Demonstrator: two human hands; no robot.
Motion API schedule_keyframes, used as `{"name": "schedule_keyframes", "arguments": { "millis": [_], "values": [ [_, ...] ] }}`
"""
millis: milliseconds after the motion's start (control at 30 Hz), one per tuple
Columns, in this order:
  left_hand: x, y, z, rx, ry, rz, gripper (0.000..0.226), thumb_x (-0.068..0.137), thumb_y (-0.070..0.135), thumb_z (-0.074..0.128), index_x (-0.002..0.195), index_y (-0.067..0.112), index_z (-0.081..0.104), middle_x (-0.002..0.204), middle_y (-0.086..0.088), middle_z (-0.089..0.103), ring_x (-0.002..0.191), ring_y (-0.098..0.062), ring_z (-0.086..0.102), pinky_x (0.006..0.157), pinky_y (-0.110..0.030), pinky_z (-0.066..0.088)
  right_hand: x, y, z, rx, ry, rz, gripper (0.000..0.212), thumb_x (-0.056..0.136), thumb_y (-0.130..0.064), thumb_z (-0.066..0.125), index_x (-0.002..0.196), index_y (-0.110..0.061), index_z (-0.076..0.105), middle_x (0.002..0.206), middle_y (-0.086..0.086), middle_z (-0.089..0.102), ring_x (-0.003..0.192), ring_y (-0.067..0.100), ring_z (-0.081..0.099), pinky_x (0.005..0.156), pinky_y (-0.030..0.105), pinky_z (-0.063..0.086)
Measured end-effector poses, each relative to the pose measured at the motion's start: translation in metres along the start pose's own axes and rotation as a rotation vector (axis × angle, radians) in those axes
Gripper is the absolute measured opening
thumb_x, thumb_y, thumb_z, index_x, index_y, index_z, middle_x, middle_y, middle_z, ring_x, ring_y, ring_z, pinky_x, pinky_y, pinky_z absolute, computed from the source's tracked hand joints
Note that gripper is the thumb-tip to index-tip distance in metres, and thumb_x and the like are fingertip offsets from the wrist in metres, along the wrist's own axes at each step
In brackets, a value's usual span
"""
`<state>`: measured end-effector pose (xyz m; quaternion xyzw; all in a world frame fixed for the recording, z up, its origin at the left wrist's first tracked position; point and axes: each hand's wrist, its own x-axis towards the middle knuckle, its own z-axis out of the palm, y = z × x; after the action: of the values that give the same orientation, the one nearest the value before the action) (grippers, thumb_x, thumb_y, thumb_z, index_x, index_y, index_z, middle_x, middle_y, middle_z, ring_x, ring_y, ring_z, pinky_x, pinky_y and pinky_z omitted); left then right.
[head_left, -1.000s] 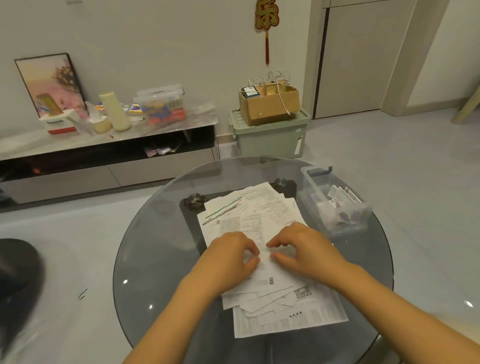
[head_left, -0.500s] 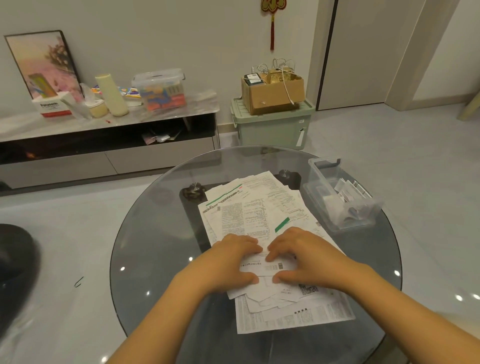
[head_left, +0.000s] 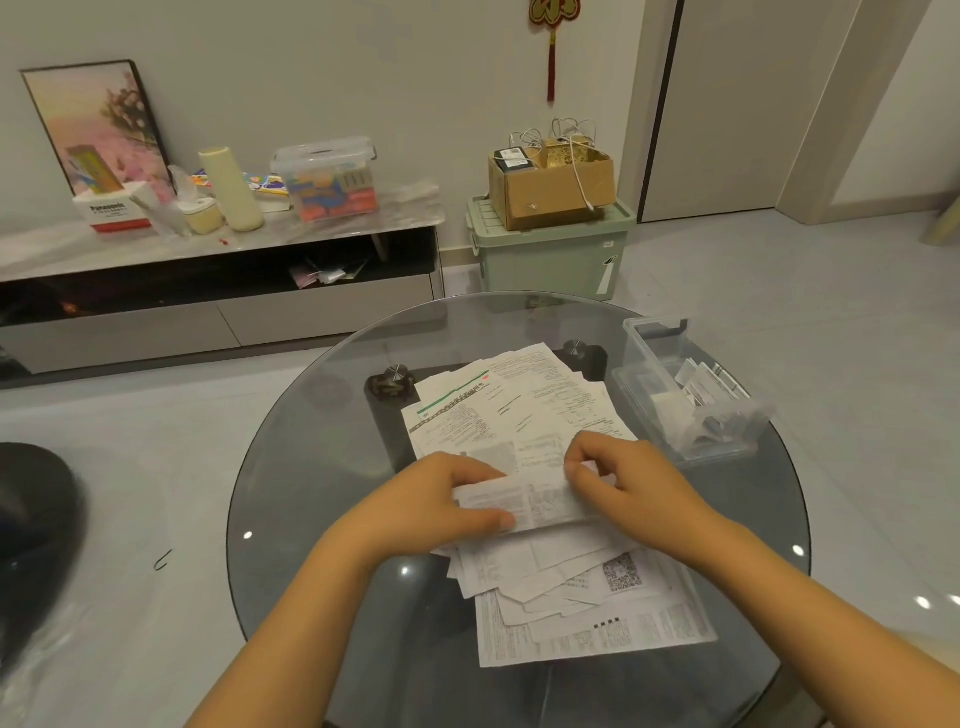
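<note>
A loose pile of printed papers (head_left: 524, 415) and receipts lies on the round glass table (head_left: 311, 467). Over the middle of the pile, both hands hold one small folded printed slip (head_left: 530, 501), lifted slightly off the sheets. My left hand (head_left: 441, 506) pinches its left end between thumb and fingers. My right hand (head_left: 623, 480) pinches its upper right edge with curled fingers. More receipts, one with a QR code (head_left: 621, 571), spread out below the hands toward me.
A clear plastic bin (head_left: 685, 395) holding small packets stands on the table's right side. Beyond the table are a green storage box (head_left: 550, 254) with a cardboard box (head_left: 550, 187) on it, and a low cabinet (head_left: 218, 291) crowded with items. A dark chair (head_left: 31, 519) is at left.
Both hands were pressed flat on the pile; now they have picked up a folded slip and raised it between them. The camera view shifted slightly.
</note>
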<state>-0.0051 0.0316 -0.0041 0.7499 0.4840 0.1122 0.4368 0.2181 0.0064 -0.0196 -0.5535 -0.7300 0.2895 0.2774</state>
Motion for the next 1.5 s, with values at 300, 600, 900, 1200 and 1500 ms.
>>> {"name": "schedule_keyframes", "arguments": {
  "millis": [300,600,900,1200,1500],
  "values": [
    [0.014,-0.006,0.011,-0.089,0.285,-0.082,0.015,0.079,0.028,0.074,0.082,0.025,0.060,0.082,0.013,0.065,0.073,-0.003,0.060,0.063,-0.020,0.044,0.008,0.006,0.011,0.119,0.049,0.140,0.035,0.086,-0.040,0.061,0.114,-0.032,0.042,0.085,-0.015,0.063,0.066,-0.008,0.055,0.059,0.010,0.040],
    [0.023,-0.009,0.022,0.044,0.306,-0.118,0.070,0.070,0.033,0.081,0.126,0.032,0.039,0.120,0.011,0.050,0.106,-0.010,0.052,0.081,-0.026,0.050,0.012,0.006,0.028,-0.037,0.018,0.206,0.106,0.070,-0.037,0.079,0.145,-0.030,0.004,0.131,-0.004,0.050,0.112,0.019,0.054,0.084,0.028,0.045],
    [0.029,-0.018,0.029,0.226,0.165,-0.105,0.102,0.074,0.032,0.078,0.149,0.027,0.009,0.143,0.003,0.022,0.127,-0.015,0.034,0.094,-0.023,0.036,0.015,0.017,0.030,-0.229,-0.013,0.212,0.115,0.067,-0.039,0.080,0.145,-0.034,-0.004,0.137,0.000,0.044,0.118,0.022,0.047,0.092,0.035,0.044],
    [0.024,-0.018,0.028,0.627,0.231,0.076,0.074,0.078,0.043,0.070,0.141,0.040,0.032,0.152,0.010,0.003,0.138,-0.017,0.001,0.115,-0.038,0.003,0.013,0.018,0.018,-0.486,-0.050,0.031,0.061,0.078,-0.038,0.070,0.130,-0.044,0.039,0.139,-0.010,0.022,0.128,0.016,0.020,0.102,0.029,0.015],
    [0.025,-0.016,0.032,0.549,0.102,0.123,0.053,0.088,0.047,0.056,0.138,0.032,0.044,0.143,0.013,0.035,0.133,-0.011,0.024,0.111,-0.027,0.014,0.012,0.018,0.011,-0.497,-0.195,-0.131,0.045,0.084,-0.052,0.058,0.127,-0.039,0.053,0.141,-0.017,0.039,0.133,0.005,0.021,0.102,0.021,0.009]
  ]
}}
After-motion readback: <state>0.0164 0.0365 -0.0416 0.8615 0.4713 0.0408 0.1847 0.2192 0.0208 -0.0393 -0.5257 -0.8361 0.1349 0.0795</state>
